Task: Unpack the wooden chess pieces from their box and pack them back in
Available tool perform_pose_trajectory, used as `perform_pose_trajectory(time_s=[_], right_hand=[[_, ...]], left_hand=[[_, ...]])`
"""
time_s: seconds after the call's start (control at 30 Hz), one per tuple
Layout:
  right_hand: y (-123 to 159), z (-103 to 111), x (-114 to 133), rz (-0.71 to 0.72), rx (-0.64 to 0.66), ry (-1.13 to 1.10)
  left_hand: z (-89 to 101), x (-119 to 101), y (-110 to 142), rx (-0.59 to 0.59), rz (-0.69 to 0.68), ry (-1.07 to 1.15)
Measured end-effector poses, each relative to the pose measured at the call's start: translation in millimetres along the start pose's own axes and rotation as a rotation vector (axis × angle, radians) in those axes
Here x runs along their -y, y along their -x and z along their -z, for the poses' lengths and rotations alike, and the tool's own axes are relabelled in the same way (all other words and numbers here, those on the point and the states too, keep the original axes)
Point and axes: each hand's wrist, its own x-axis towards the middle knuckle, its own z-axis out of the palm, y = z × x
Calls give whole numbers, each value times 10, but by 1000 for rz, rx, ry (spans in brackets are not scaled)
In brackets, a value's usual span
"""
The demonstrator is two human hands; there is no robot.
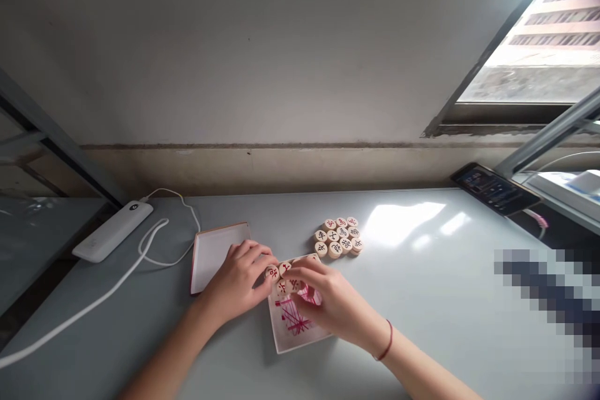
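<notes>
two bare hands, both at one shallow white box (282, 339) on the table (398, 294). round red-lettered pieces (272, 272) sit at the box's far end, right between the two hands; near end shows bare bottom with pink-red lines. box's long axis seems to run away from the body, slightly skewed, near end swung a bit to the right.

left hand (237, 280): at the far left corner, thumb and index either side of the leftmost piece; pressing it or just touching, can't tell. right hand (328, 294): over the box's right side, fingers curled, thumb below, a piece partly visible between them; firm grip or not, can't tell. fingers hide some of the pieces, so no count.

key relation: boxed pieces lie level with both sets of fingertips, left hand coming from the left, right from the right. block of pieces (332, 235) stands on the table beyond the box and to its right, packed close, looks stacked, right hand nearer to it. white lid (220, 255) lies open side up just beyond the left hand. power bank (113, 231) far left, phone (494, 187) far right, both well apart from the hands.
</notes>
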Motion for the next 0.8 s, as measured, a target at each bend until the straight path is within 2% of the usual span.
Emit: perform_pose_trajectory(time_s=[0.13,0.27,0.4,0.63,0.8], right_hand=[[19,-176,-12,114,-16,293],[32,-207,-30,112,7,455],[39,-175,-27,86,29,447],[32,-203,-14,167,-6,334],[34,-189,-3,181,-9,441]], left_hand=[[-19,43,10,39,32,-27],[-17,24,20,58,37,0],[-10,15,22,77,69,-1],[-29,13,21,99,96,10],[-32,17,19,86,90,22]])
